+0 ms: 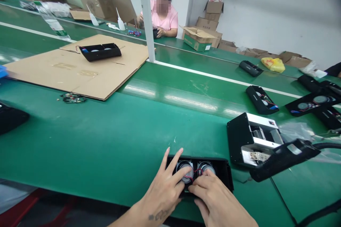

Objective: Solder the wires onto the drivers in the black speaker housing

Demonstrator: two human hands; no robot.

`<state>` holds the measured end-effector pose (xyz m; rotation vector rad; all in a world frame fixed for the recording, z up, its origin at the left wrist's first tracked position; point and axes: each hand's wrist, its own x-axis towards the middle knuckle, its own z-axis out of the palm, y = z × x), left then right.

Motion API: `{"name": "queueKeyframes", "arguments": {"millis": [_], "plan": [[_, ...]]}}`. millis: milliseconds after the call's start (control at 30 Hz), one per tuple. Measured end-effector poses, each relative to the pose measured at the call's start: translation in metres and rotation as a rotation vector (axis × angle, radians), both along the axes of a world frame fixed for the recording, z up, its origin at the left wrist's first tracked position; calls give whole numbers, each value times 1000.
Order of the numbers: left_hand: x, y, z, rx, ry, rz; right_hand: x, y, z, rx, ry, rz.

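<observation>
- The black speaker housing (223,171) lies on the green assembly belt (106,142) directly under your fingers, with its long side facing you.
- Your left hand (162,193) has its fingers spread, with the fingertips on and just beyond the left speaker (185,172).
- Your right hand (213,198) has its fingers close together over the right speaker (206,167); you cannot tell whether they pinch anything.
- Red wires (197,172) run between your two hands.
- An opened silver-and-black unit (253,138) sits just right of your fingers.
- Well beyond your fingertips, another black housing (100,51) rests on a cardboard sheet (74,74).
- A co-worker in a pink shirt (162,19) sits across the belt.
</observation>
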<state>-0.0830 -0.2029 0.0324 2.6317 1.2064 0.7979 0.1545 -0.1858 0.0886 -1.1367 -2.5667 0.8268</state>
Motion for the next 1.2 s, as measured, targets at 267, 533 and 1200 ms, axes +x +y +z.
{"name": "queueKeyframes", "arguments": {"millis": [267,533,1200], "plan": [[-8,53,30,-359,108,-157,-18,32,13,-4,-211,73],[-11,115,58,-704,12,-243,-20,79,34,-204,-96,-37],[-9,137,58,-802,-17,-259,-33,86,26,-51,-130,-52]]}}
